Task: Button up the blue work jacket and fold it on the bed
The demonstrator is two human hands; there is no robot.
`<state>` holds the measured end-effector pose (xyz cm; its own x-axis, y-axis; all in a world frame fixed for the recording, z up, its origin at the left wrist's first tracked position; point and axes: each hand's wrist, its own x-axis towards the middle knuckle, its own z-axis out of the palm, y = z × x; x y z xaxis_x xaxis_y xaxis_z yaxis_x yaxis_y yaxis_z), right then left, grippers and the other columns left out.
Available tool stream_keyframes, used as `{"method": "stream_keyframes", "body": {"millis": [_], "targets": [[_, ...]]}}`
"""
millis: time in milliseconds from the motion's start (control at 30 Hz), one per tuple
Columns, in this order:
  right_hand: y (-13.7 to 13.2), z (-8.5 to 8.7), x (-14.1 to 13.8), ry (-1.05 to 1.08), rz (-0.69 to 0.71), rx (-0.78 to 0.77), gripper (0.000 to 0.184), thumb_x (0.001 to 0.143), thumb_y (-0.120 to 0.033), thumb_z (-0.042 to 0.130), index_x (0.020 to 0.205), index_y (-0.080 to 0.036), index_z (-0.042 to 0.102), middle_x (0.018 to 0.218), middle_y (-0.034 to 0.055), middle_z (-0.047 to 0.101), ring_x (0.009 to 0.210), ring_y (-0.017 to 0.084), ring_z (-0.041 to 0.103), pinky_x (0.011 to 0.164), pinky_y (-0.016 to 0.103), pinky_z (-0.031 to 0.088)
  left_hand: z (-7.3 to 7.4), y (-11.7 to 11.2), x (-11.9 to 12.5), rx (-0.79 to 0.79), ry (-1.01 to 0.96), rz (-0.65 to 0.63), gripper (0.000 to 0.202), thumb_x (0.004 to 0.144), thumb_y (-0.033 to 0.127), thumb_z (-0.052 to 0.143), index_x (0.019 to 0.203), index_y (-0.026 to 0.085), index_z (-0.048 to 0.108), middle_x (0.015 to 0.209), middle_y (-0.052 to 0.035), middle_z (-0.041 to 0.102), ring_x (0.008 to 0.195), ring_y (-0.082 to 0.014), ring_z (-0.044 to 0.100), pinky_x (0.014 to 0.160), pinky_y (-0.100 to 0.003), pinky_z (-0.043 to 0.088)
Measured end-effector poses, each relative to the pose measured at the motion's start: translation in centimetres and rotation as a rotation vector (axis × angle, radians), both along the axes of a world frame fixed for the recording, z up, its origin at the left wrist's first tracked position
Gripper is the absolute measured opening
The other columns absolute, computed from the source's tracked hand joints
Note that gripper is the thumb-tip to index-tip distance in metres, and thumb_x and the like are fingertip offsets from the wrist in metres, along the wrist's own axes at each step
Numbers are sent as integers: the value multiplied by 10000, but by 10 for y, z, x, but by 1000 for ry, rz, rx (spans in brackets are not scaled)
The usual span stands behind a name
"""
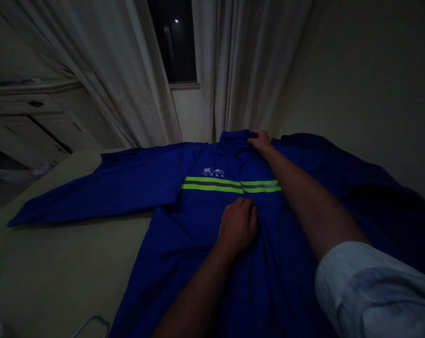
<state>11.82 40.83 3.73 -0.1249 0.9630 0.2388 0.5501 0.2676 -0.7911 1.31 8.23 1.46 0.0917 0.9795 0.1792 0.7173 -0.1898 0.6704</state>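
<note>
A blue work jacket [198,230] lies front side up, with a yellow-green reflective stripe [212,185] across the chest and white lettering above it. Its left-hand sleeve in view stretches out to the side. My right hand [260,143] is closed on the jacket's collar [233,138] at the far end, thumb and fingers pinched on the cloth. Just below the stripe, my left hand [237,220] rests with curled fingers on the front opening. The cloth under those fingertips is mostly hidden.
The jacket lies on a pale bed-like surface [57,267]. Behind it hang long curtains [254,61] beside a dark window [173,42]. A cabinet with drawers [25,117] stands at the left. A thin cable-like loop [92,320] shows at the near edge. The room is dim.
</note>
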Motion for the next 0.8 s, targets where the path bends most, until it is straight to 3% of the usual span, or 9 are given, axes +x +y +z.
{"method": "stream_keyframes", "body": {"millis": [67,200,267,367,467,533,633,700,800], "targets": [[-16,9,20,-35,160,118,362,772,-59,589,1093,-139,736,1121,89,753,1100,212,671,1017,331,513,0,0,0,10,-13,4,197,1068,285,461,1101,263,654,1076,-50,707,1025,-227,663,884,-377,478],[-61,12,55,-369,640,-89,188,731,-155,718,912,-165,768,985,55,764,997,242,691,1000,381,531,-3,2,-1,24,-18,8,198,1064,286,463,1074,256,659,1060,-52,712,1003,-228,669,880,-367,480],[-86,3,54,-368,654,-48,260,835,-301,726,1053,-169,778,1085,74,770,1064,258,690,1029,410,516,-6,3,-1,32,-22,6,204,1060,279,460,1068,251,662,1062,-54,716,1013,-230,673,894,-366,482],[-118,-17,31,-333,596,110,456,1018,-494,546,1351,-221,697,1381,107,702,1321,274,605,1147,445,424,-11,5,-3,56,-43,-3,217,1054,271,454,1093,240,665,1096,-63,718,1048,-234,677,937,-369,488],[-135,-30,15,-424,640,124,545,1020,-614,508,1389,-252,682,1517,110,617,1433,287,526,1204,444,364,-15,6,-6,92,-74,-16,228,1045,257,449,1111,233,667,1097,-65,718,1048,-226,680,953,-362,495],[-135,-24,30,-329,453,179,517,1049,-591,457,1306,-227,720,1436,129,669,1371,277,575,1187,432,389,-16,6,-8,106,-88,-26,239,1041,259,446,1109,233,673,1092,-66,721,1042,-224,684,948,-358,501],[-130,4,99,-74,-297,249,424,1040,-487,526,1252,-167,705,1326,172,693,1307,284,590,1182,437,393,-17,6,-9,103,-92,-18,263,1042,296,440,1107,231,686,1125,-81,731,1039,-236,693,936,-369,512],[-134,23,162,110,-835,168,441,971,-434,661,1295,-136,659,1396,211,634,1378,307,521,1212,445,357,-18,6,-9,103,-91,-5,285,1044,324,432,1101,227,694,1133,-89,736,1034,-246,698,925,-378,515],[-154,39,244,329,-1247,-2,624,847,-352,805,1359,-68,589,1493,310,517,1451,383,432,1205,504,369,-19,8,-8,104,-89,-3,305,1043,358,423,1085,229,697,1105,-85,739,1021,-253,703,897,-374,513]]}}
